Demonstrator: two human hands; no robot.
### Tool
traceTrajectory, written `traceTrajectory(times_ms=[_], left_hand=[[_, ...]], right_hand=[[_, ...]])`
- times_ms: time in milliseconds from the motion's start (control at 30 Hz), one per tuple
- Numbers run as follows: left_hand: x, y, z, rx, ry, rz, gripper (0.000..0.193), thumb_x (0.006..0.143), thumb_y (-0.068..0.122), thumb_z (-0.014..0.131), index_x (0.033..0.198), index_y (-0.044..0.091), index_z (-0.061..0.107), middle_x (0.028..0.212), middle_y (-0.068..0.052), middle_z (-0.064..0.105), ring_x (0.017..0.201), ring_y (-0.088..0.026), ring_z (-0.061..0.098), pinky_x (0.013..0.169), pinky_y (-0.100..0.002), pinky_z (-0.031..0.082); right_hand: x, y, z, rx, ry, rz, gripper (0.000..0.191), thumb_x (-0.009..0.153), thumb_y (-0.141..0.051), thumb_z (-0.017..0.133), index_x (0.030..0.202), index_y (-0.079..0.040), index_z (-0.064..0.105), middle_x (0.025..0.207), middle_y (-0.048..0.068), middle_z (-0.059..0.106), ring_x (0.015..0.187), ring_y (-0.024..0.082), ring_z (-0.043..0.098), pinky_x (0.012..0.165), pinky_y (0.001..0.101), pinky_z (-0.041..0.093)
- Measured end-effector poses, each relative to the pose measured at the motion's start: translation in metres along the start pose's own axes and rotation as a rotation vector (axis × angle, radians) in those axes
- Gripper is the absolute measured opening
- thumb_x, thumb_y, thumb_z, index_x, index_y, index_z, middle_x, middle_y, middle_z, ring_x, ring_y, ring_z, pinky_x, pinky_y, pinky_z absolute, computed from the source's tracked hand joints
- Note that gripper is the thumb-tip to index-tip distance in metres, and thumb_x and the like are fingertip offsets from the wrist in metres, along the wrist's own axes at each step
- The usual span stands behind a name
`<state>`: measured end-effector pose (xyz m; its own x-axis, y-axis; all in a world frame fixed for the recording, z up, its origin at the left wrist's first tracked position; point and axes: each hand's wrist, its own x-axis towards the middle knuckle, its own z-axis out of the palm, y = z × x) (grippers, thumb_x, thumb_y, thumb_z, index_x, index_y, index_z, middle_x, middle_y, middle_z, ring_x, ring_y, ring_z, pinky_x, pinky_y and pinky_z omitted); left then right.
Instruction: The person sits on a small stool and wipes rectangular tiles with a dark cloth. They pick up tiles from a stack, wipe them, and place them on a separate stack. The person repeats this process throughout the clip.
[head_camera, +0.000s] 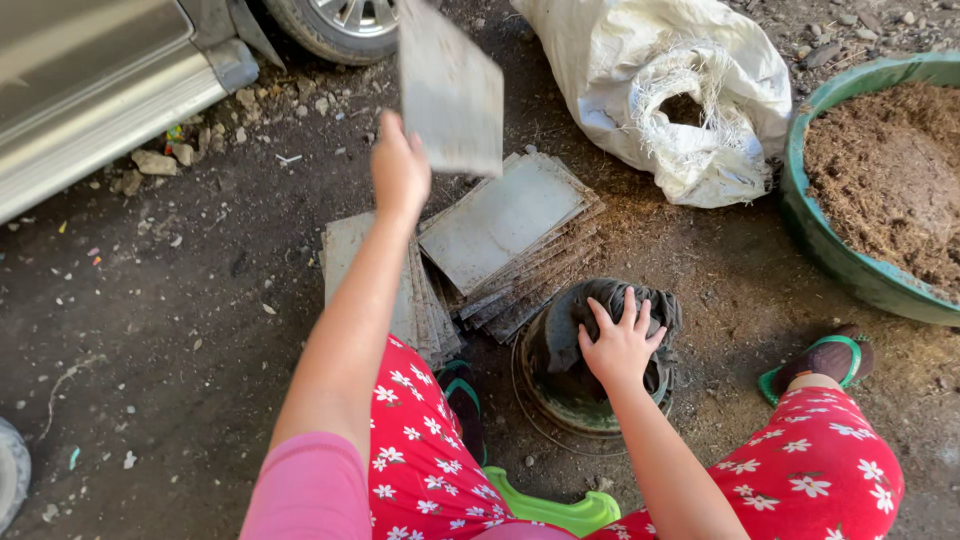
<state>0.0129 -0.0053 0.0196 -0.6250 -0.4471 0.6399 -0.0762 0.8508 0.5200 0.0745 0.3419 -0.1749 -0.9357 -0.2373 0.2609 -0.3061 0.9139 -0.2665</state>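
The left hand (399, 172) is raised above the dirt ground (180, 330), its fingers clamped on the lower edge of a grey square tile (450, 92), which it holds tilted in the air, blurred, well above everything else. Just below and to the right of that hand lie two untidy stacks of grey tiles (500, 235) on the ground, the nearer stack partly hidden behind the left forearm.

The right hand (620, 345) lies flat, fingers spread apart, on a dark cloth (610, 300) draped over a round dark pot (585, 395) that stands on the ground between the person's knees. The pot sits just beside the near edge of the tile stacks.

The person wears red trousers with white flowers; a foot in a green-edged sandal (825, 362) rests to the right of the pot. Farther back lies an open white woven sack (680, 90), and beside it, at the right edge, a green basin (850, 265) filled with brown husk-like material. A vehicle's side and wheel (345, 25) fill the top left corner.
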Motion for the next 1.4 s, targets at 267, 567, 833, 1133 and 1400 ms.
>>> traceTrajectory(times_ms=[267, 567, 833, 1133, 1400], left_hand=[[-0.070, -0.032, 0.048, 0.001, -0.317, -0.398, 0.028, 0.100, 0.012, 0.058, 0.124, -0.001, 0.051, 0.103, -0.027, 0.070, 0.092, -0.043, 0.071, 0.073, -0.051, 0.056], [-0.102, -0.055, 0.023, -0.830, -0.236, -1.011, 0.032, 0.104, 0.012, 0.050, 0.132, -0.003, 0.043, 0.123, -0.024, 0.062, 0.098, -0.039, 0.073, 0.076, -0.049, 0.063], [-0.193, -0.036, -0.020, -1.064, -0.091, -0.950, 0.036, 0.104, 0.019, 0.053, 0.134, 0.003, 0.040, 0.124, -0.018, 0.057, 0.091, -0.032, 0.070, 0.073, -0.048, 0.067], [-0.363, -0.001, 0.046, -1.228, -0.249, -1.276, 0.030, 0.104, 0.023, 0.054, 0.127, 0.005, 0.045, 0.115, -0.016, 0.064, 0.089, -0.030, 0.072, 0.069, -0.041, 0.065], [-0.416, -0.023, 0.070, -1.063, -0.370, -1.393, 0.030, 0.107, 0.030, 0.053, 0.125, 0.006, 0.051, 0.111, -0.013, 0.064, 0.091, -0.024, 0.069, 0.073, -0.043, 0.063]], right_hand=[[0.002, -0.004, -0.009, 0.000, -0.020, 0.003, 0.055, 0.082, -0.050, 0.072, 0.135, -0.040, 0.063, 0.164, 0.016, 0.032, 0.149, 0.048, 0.028, 0.108, 0.0792, 0.024], [0.004, -0.002, -0.019, 0.052, 0.007, -0.007, 0.055, 0.076, -0.033, 0.076, 0.130, -0.041, 0.066, 0.160, 0.013, 0.039, 0.137, 0.044, 0.042, 0.105, 0.0681, 0.037], [0.051, 0.075, -0.071, 0.251, 0.302, -0.055, 0.045, 0.076, -0.015, 0.075, 0.119, -0.024, 0.076, 0.130, 0.019, 0.062, 0.125, 0.041, 0.057, 0.105, 0.0505, 0.050], [0.098, 0.081, -0.155, 0.478, 0.221, -0.248, 0.050, 0.077, -0.007, 0.072, 0.127, -0.013, 0.073, 0.123, 0.018, 0.063, 0.123, 0.038, 0.057, 0.110, 0.0433, 0.046], [-0.030, -0.108, -0.019, 0.169, -0.206, -0.449, 0.049, 0.071, -0.012, 0.068, 0.116, -0.029, 0.078, 0.156, 0.012, 0.046, 0.142, 0.045, 0.039, 0.106, 0.0723, 0.030]])
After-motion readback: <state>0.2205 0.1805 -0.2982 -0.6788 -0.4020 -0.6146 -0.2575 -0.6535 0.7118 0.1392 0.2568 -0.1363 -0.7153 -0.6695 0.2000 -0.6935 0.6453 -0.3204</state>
